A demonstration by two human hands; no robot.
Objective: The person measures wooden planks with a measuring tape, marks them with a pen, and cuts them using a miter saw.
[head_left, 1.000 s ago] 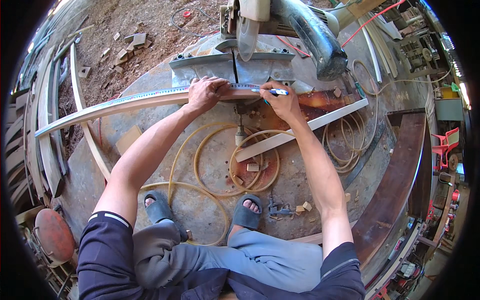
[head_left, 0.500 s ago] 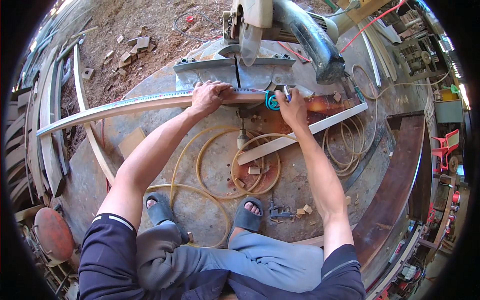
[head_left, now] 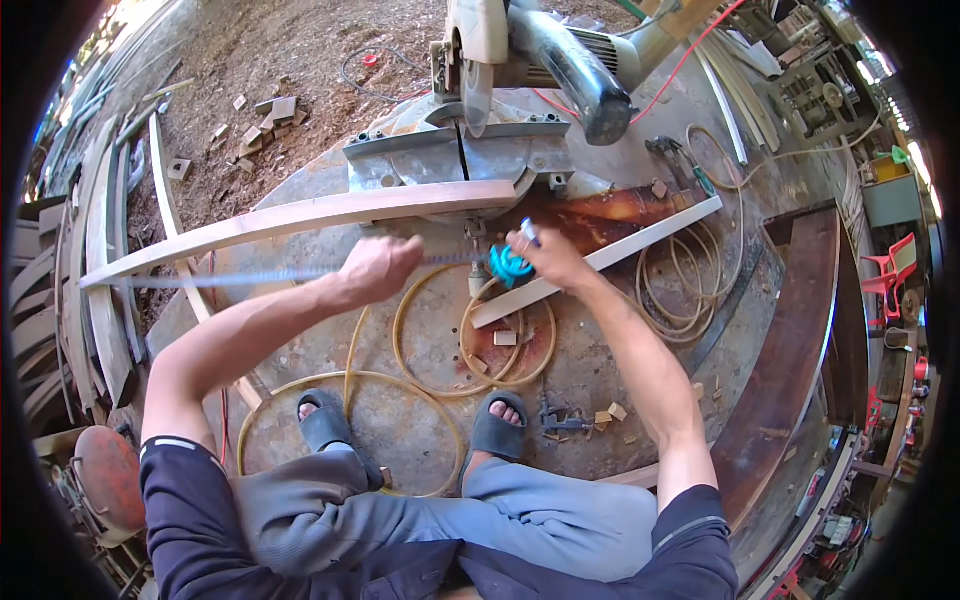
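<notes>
My left hand [head_left: 380,270] is closed around the extended tape blade [head_left: 250,277], which stretches off to the left and is blurred. In my right hand [head_left: 553,258] are a teal tape measure [head_left: 508,265] and a blue-and-white pen [head_left: 530,232]. Beyond both hands lies a long, pale strip of wood [head_left: 300,214], its right end on the metal base [head_left: 390,172] of a mitre saw. The saw's round blade [head_left: 477,95] is raised above that base. Both hands are apart from the wood strip.
A pale board [head_left: 600,262] lies below my right hand. Coils of yellowish hose [head_left: 400,378] spread around my sandalled feet. Small wood offcuts [head_left: 268,125] lie in sawdust at the far left. A dark brown beam [head_left: 790,370] stands at the right, a clamp-like metal tool [head_left: 562,420] near my foot.
Both hands have come toward me, lifting the tape off the wood strip. The tape blade now hangs on the near side of the strip, and the strip has shifted slightly.
</notes>
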